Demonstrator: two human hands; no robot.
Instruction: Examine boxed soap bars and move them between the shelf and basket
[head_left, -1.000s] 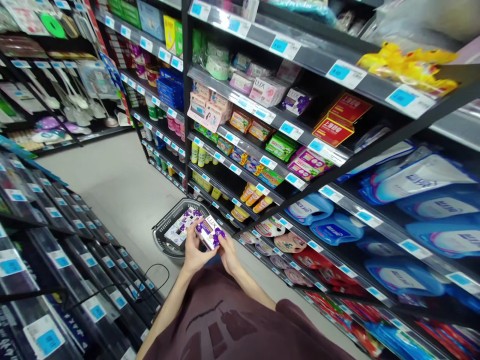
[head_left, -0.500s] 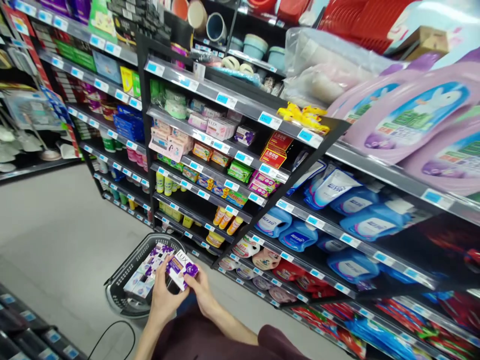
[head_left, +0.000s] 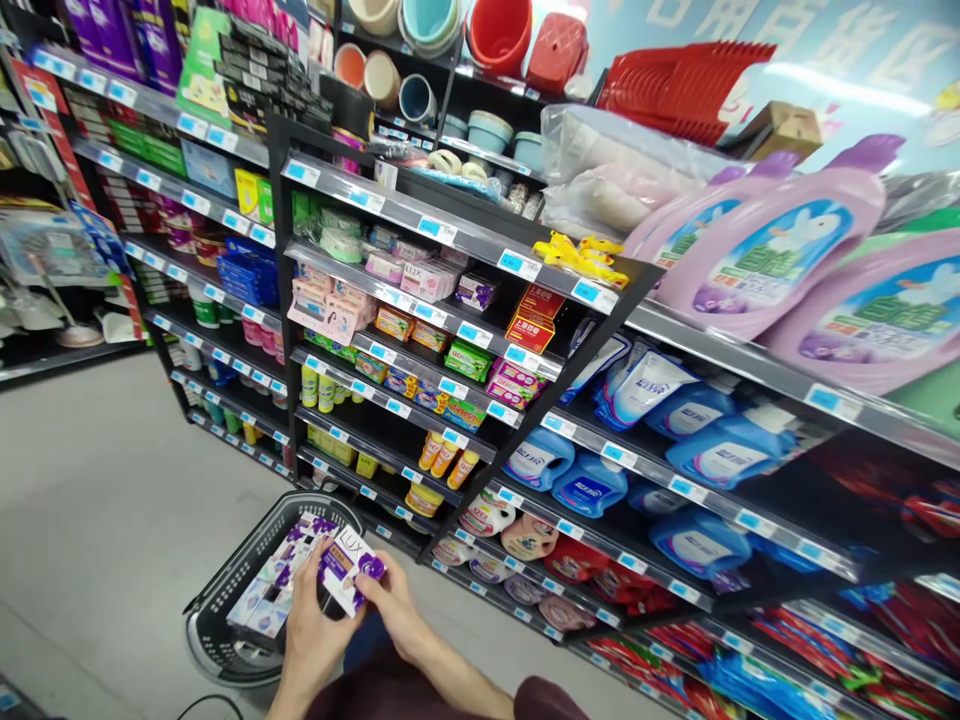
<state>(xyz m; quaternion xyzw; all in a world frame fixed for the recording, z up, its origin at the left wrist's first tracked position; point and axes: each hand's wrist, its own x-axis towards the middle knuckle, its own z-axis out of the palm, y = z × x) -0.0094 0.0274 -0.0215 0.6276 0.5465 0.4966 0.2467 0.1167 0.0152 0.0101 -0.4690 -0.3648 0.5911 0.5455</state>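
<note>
Between both hands I hold a white and purple LUX soap box (head_left: 346, 568), its printed face turned up. My left hand (head_left: 309, 610) grips its left side, fingers closed around the edge. On the right edge, my right hand (head_left: 390, 595) is closed too, with the thumb on the printed face. Just beyond and to the left stands a dark shopping basket (head_left: 217, 570) on the floor. Inside it lie several similar purple and white boxes (head_left: 274, 575), partly hidden by my left hand.
A shelf of soap boxes (head_left: 427, 280) rises ahead, with a purple soap box (head_left: 475, 291) on it. Blue detergent bottles (head_left: 589, 485) fill the shelves to the right. Large pink detergent jugs (head_left: 806, 240) stand on top. Grey floor (head_left: 97, 520) lies to the left.
The view has tilted slightly up, so the hands, the soap box and the basket sit lower and further left in the picture. Both hands keep their hold on the box.
</note>
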